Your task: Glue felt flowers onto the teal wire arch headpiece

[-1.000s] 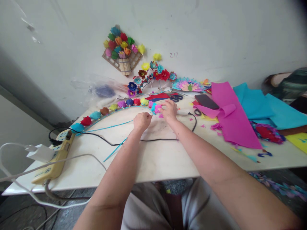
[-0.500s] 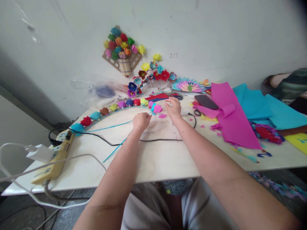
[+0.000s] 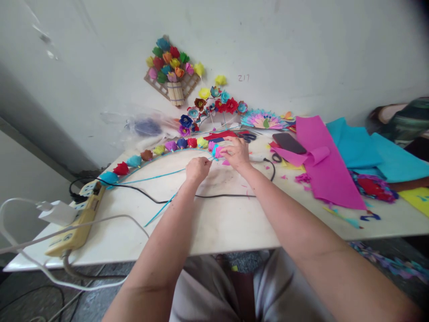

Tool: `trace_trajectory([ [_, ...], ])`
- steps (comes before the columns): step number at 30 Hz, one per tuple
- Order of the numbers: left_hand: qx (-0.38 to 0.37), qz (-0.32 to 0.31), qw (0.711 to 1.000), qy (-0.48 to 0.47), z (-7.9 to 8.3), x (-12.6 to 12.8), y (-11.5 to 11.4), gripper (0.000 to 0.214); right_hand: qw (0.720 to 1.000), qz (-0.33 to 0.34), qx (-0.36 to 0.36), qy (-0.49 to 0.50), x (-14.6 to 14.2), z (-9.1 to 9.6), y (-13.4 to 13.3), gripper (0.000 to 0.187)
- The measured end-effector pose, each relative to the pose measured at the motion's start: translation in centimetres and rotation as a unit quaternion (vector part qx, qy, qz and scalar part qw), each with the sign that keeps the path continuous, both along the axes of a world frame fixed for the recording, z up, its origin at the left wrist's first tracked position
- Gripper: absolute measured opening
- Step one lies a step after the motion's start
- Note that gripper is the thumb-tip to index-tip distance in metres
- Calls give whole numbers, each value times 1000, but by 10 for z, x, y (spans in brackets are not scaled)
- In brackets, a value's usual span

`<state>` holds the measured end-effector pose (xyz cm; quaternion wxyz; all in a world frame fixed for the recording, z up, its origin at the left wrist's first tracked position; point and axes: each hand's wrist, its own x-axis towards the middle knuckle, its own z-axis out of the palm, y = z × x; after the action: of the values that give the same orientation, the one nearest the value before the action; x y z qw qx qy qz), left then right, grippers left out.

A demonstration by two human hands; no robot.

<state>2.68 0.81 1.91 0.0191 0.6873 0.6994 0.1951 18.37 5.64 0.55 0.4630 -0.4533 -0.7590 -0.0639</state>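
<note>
My left hand (image 3: 197, 170) is closed in a pinch around a thin blue wrapped stem, whose length (image 3: 156, 177) trails left over the table. At the stem's right end sits a pink and blue paper flower (image 3: 218, 151). The fingertips of my right hand (image 3: 237, 154) are closed on the pink petal side of this flower, partly covering it. From there a curved row of coloured paper flowers runs left, among them a yellow one (image 3: 202, 142), a dark blue one (image 3: 182, 143) and a brown one (image 3: 146, 155).
A power strip (image 3: 75, 232) with white and black cables lies at the left. To the right are a phone (image 3: 288, 143), pink paper (image 3: 330, 170) and blue paper (image 3: 398, 156). Scissors (image 3: 248, 137) lie behind my right hand. A black cord (image 3: 221, 195) crosses the table.
My right hand has moved slightly left and taken hold of the pink flower, which it was apart from before. My left hand has stayed about where it was.
</note>
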Motion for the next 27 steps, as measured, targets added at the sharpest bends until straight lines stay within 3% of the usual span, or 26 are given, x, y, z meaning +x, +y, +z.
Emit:
trace_trajectory([
  [18, -25, -39, 994, -99, 1, -5, 4, 31, 995, 46, 10, -85, 6, 0, -2, 17],
  [23, -25, -34, 995, -89, 2, -5, 3, 30, 993, 58, 6, -103, 5, 3, -8, 21],
  [27, 2, -18, 999, -35, 3, -2, 1, 32, 998, 39, -16, -54, 1, 0, -4, 23],
])
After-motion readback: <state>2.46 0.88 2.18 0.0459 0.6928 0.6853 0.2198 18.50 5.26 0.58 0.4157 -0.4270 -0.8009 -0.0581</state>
